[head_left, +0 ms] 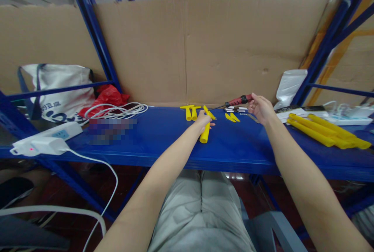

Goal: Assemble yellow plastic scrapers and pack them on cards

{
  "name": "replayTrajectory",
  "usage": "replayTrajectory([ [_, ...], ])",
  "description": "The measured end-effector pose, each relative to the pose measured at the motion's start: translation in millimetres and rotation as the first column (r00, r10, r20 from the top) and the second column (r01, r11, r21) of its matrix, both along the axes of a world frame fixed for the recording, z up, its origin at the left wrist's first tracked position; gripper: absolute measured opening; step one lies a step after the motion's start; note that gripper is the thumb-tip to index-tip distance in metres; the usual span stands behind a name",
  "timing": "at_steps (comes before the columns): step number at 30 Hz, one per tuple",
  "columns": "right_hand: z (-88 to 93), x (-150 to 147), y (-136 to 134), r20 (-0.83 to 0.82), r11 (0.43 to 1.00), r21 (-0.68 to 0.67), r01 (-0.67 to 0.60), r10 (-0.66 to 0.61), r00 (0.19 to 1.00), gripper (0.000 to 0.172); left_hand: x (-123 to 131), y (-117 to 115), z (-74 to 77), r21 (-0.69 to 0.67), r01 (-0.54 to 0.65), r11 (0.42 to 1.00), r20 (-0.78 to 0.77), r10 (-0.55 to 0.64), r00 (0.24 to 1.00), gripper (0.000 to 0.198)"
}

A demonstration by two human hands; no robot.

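Observation:
My left hand [203,120] is closed around a yellow plastic tube [205,134] that rests on the blue shelf [163,137], its lower end sticking out below my fingers. My right hand [261,108] grips the red and black handle of a screwdriver [238,101], whose thin shaft points left toward the yellow piece. Two short yellow T-shaped parts [189,111] lie just behind my left hand. Small flat yellow pieces [231,117] lie between my hands.
Several long yellow tubes [324,131] lie at the right. A white power strip [43,138], coiled white cable [119,109], red bag [106,97] and white tote bag [62,90] sit at the left. A cardboard wall [187,49] backs the shelf; blue rack posts [96,34] flank it.

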State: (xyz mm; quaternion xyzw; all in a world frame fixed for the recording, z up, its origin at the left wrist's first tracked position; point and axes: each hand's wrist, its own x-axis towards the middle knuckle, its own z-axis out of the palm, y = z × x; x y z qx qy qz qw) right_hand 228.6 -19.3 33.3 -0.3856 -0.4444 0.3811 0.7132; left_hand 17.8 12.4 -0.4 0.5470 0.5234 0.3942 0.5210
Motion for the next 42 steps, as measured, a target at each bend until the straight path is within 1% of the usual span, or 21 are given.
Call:
replayTrajectory([
  [4, -0.3, 2, 3, 0.002, 0.999, -0.045, -0.014, 0.014, 1.000, 0.031, 1, 2, -1.3, -0.007, -0.002, 1.000, 0.004, 0.002, 1.000, 0.049],
  [8, -0.7, 0, 0, 0.046, 1.000, 0.004, -0.005, 0.004, 0.999, 0.026, 0, 2, -1.3, -0.006, -0.001, 1.000, 0.009, 0.002, 1.000, 0.048],
  [15, 5.7, -7, -9, -0.039, 0.999, -0.007, -0.053, 0.053, 0.998, 0.017, 0, -2, 1.4, -0.014, -0.002, 1.000, 0.015, 0.002, 1.000, 0.047],
  [20, 4.8, -6, -7, -0.004, 0.999, 0.003, -0.041, 0.041, 0.999, 0.024, 0, -2, 1.8, -0.011, -0.012, 1.000, 0.016, 0.012, 1.000, 0.044],
  [27, 1.4, -2, -4, 0.052, 1.000, -0.004, -0.005, 0.005, 0.999, 0.041, 0, 0, -0.2, 0.000, -0.002, 1.000, -0.008, 0.002, 1.000, 0.045],
  [31, 1.1, -3, -5, 0.101, 0.998, -0.038, 0.047, -0.043, 0.994, 0.042, 1, 0, 0.0, 0.025, 0.004, 1.000, -0.037, -0.003, 0.999, 0.046],
  [38, -1.1, -9, -6, 0.262, 0.975, -0.068, 0.210, -0.185, 0.947, 0.033, 1, -3, 0.4, 0.062, 0.000, 0.998, -0.062, 0.004, 0.998, 0.051],
  [42, -0.8, -11, -7, 0.268, 0.966, -0.076, 0.246, -0.217, 0.939, 0.026, 1, -3, 0.8, 0.066, 0.002, 0.998, -0.064, 0.003, 0.998, 0.052],
])
